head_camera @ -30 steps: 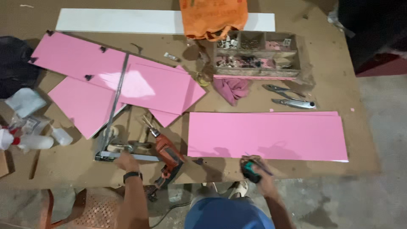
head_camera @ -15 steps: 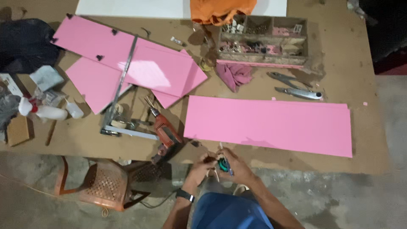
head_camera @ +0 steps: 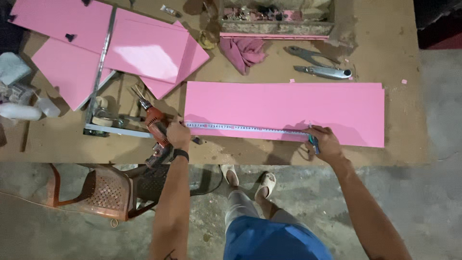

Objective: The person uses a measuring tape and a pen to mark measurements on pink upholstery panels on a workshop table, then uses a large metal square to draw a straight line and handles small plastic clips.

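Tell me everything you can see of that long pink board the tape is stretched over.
The long pink board is a flat, smooth rectangular panel with thin edges, lying lengthwise on the brown worktable near its front edge. A tape measure runs along its near side. The left hand pins the tape's end at the board's left edge; the right hand holds the tape case near the front edge. Its material cannot be told.

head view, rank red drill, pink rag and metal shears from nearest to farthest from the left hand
From the left hand:
1. red drill, right beside it on the left.
2. pink rag, up toward the table's far side.
3. metal shears, far right, beyond the board.
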